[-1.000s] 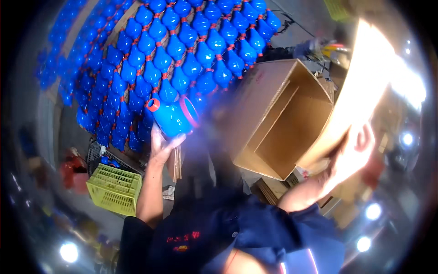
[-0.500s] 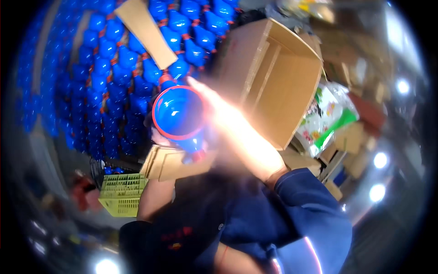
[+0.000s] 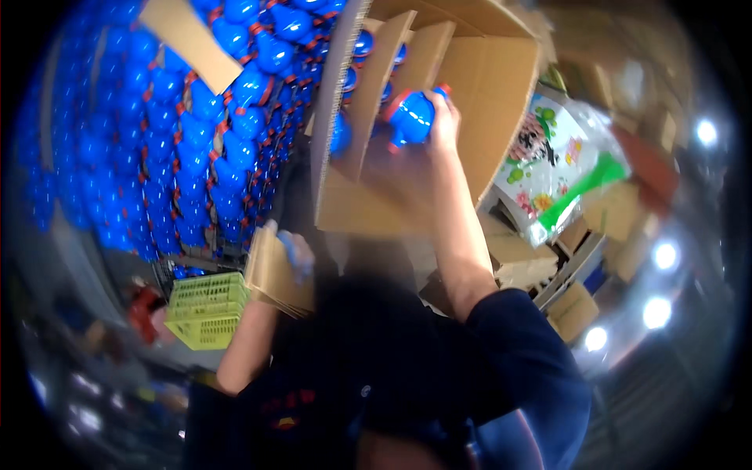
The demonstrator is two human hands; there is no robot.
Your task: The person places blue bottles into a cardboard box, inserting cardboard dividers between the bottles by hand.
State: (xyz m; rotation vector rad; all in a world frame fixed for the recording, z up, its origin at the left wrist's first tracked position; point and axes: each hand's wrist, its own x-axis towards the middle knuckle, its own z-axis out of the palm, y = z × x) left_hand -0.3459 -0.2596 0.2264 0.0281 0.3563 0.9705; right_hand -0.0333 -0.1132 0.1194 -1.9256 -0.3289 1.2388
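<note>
- Evidently largest is the stack of blue, bulbous pieces point(image 3: 207, 145) with red bands, filling the left side in close rows.
- Next, an open cardboard box point(image 3: 493, 86), right of the stack, its mouth facing the wearer; two upright dividers point(image 3: 382, 86) stand inside, with further blue pieces visible between and beside them.
- Clear plastic bag point(image 3: 560, 168) with printed flowers and a green band: just right of the box.
- Yellow-green slatted crate point(image 3: 205, 313): lower left, near the left forearm.
- Flat cardboard strip point(image 3: 190, 43): lying on the stack.
- Bundle of cardboard pieces point(image 3: 270, 270): gripped by the left hand point(image 3: 301, 255), which is blurred.
- Smallest, a blue vessel point(image 3: 413, 117) with red ends: held by the right hand point(image 3: 446, 119) at the box mouth, by the right-hand divider; contact with it cannot be determined.
</note>
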